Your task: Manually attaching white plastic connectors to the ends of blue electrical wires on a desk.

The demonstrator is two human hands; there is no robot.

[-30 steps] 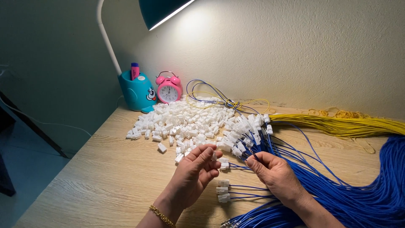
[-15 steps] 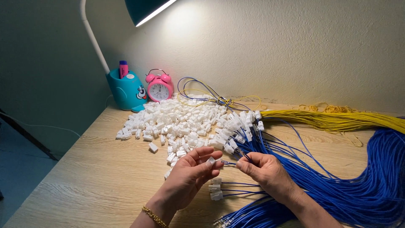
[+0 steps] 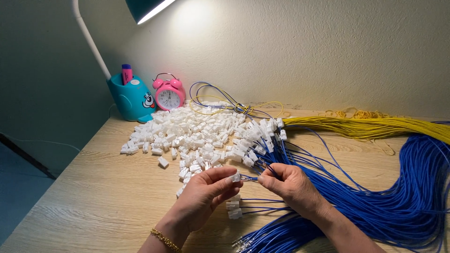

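Observation:
My left hand [image 3: 206, 192] pinches a small white plastic connector [image 3: 235, 177] between thumb and fingers. My right hand [image 3: 290, 185] grips a blue wire [image 3: 249, 178] near its metal tip, which points at the connector and almost touches it. Both hands hover over the wooden desk [image 3: 93, 197], just in front of a heap of loose white connectors [image 3: 187, 133]. A fan of blue wires fitted with white connectors [image 3: 258, 138] lies right behind my hands. A big bundle of blue wires [image 3: 398, 197] runs off to the right.
A bundle of yellow wires [image 3: 375, 126] lies at the back right. A pink alarm clock [image 3: 168, 96] and a teal lamp base [image 3: 133, 98] holding a pen stand at the back left against the wall. Several finished blue wires [image 3: 234, 211] lie under my hands.
The view has shifted so the desk things sit further right and lower. My hands have come closer together, and the wire tip now meets the connector.

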